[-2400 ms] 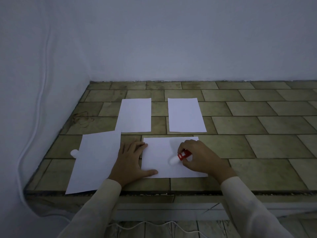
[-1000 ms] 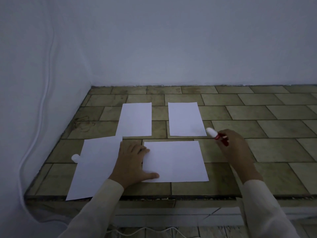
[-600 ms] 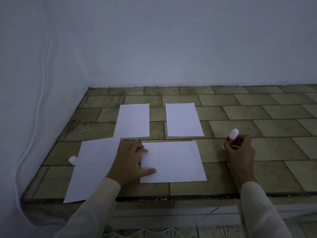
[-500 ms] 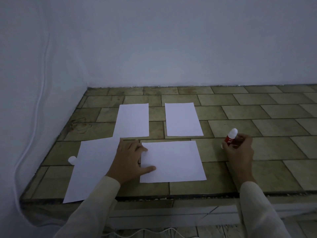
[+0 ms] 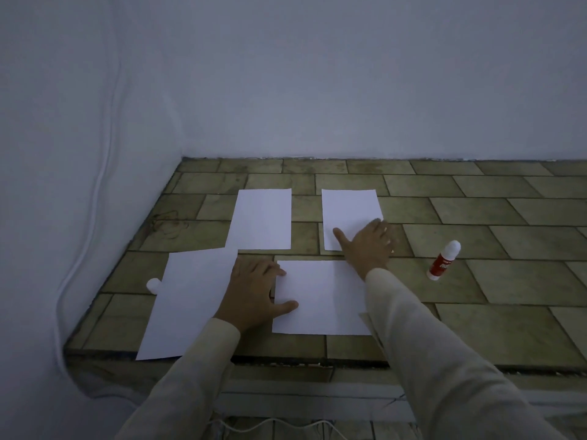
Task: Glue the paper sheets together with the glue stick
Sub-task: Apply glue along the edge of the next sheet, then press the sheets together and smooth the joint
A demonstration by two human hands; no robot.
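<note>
Several white paper sheets lie on the tiled surface. My left hand (image 5: 252,295) rests flat, fingers spread, on the left edge of the near middle sheet (image 5: 317,298). My right hand (image 5: 370,244) lies open on the lower right corner of the far right sheet (image 5: 347,211). The red and white glue stick (image 5: 443,261) stands upright on the tiles to the right, apart from both hands. A large sheet (image 5: 187,300) lies at the near left, and another sheet (image 5: 262,217) sits at the far left.
A small white cap (image 5: 154,284) lies beside the large left sheet. Walls close the left and back sides. The tiled ledge (image 5: 508,312) ends at a front edge near me. A white cable (image 5: 104,173) runs down the left wall.
My right hand has set the glue stick down upright on the tiles at the right, let go, and moved left onto the far right sheet. My left hand has stayed on the near sheet.
</note>
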